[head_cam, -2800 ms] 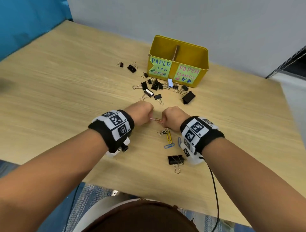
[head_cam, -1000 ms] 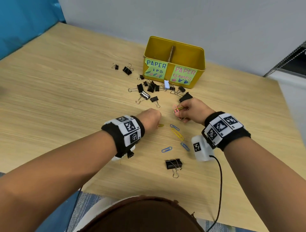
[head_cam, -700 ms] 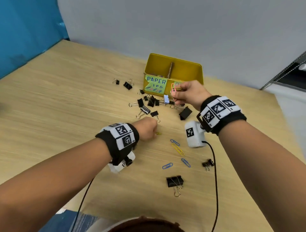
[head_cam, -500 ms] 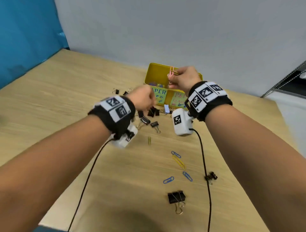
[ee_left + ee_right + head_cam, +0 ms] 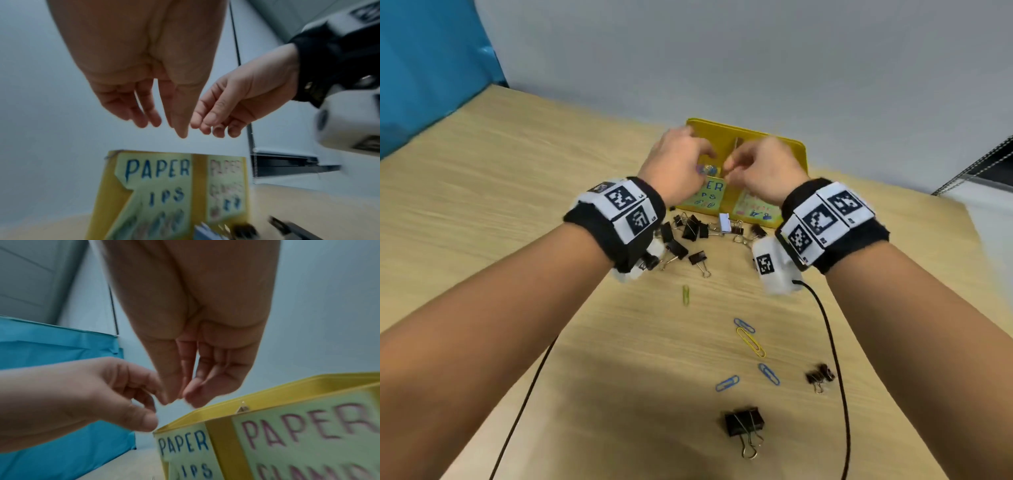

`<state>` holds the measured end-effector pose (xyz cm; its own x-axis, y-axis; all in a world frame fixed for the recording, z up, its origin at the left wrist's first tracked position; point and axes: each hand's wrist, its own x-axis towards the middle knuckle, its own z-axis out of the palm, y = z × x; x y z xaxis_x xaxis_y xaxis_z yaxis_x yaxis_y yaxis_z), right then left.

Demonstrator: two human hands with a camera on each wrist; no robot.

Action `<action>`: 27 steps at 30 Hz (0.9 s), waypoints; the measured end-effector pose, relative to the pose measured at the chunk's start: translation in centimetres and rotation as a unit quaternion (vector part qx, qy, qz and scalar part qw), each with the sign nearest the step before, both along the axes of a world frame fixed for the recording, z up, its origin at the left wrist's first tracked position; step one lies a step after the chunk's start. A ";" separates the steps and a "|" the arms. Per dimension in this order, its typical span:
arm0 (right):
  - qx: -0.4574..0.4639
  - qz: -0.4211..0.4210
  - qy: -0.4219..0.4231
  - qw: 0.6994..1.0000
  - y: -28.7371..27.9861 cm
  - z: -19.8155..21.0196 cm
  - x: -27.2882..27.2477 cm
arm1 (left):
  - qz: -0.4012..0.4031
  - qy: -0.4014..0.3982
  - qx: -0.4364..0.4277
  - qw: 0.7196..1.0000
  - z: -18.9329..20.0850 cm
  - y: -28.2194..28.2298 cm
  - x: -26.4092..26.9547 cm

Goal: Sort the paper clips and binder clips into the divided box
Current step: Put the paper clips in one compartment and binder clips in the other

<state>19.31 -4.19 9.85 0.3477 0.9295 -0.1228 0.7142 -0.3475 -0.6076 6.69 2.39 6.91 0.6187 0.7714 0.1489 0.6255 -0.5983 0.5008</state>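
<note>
Two hands hang over the yellow divided box (image 5: 767, 137) in our head view: the left hand (image 5: 674, 164) above its near-left compartment, the right hand (image 5: 760, 168) just right of the divider. Half a second ago the right hand pinched pink and orange paper clips above the box; now we see none in either hand, and coloured paper clips (image 5: 707, 168) lie inside the compartment labelled for them, so we judge that handful delivered. On the tabletop (image 5: 517, 205), black binder clips (image 5: 690, 228) crowd the near wall of the box, and nearer to us than the box lie a green clip (image 5: 686, 294), a yellow clip (image 5: 751, 342), three blue ones (image 5: 727, 383) and a large binder clip (image 5: 743, 422).

In our left wrist view the left hand (image 5: 144, 91) has its fingers (image 5: 141, 120) straight, spread and empty above the box (image 5: 102, 194); the right hand (image 5: 236, 104) beside it shows loosely curled fingers holding nothing.

In our right wrist view the right hand (image 5: 195, 353) hovers above the box's rim (image 5: 205, 410), thumb and fingers close together with no clip visible between them; the left hand (image 5: 82, 394) hangs relaxed left of the box. We reckon most of the sorting remains
</note>
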 end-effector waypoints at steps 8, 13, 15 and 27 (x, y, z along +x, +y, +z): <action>-0.362 0.163 -0.087 0.914 -11.1 -5.2 -1.4 | -0.207 0.238 -0.133 0.940 -5.7 -7.3 -4.2; -0.293 0.144 -0.159 0.932 -13.2 -7.8 -2.8 | -0.164 0.241 -0.107 0.951 -6.2 -8.0 -4.6; -0.273 0.118 -0.140 0.944 -13.4 -8.2 -3.0 | -0.164 0.251 -0.104 0.948 -6.2 -8.2 -4.7; -0.254 0.106 -0.091 0.957 -16.2 -6.8 -2.2 | -0.222 0.180 -0.296 0.911 -6.5 -16.2 -5.0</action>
<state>17.12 -20.41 3.01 0.2155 0.8180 -0.5333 0.8794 -0.4000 -0.2582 1.72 -13.85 0.42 0.8159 0.3124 -0.4864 0.5751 -0.5243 0.6279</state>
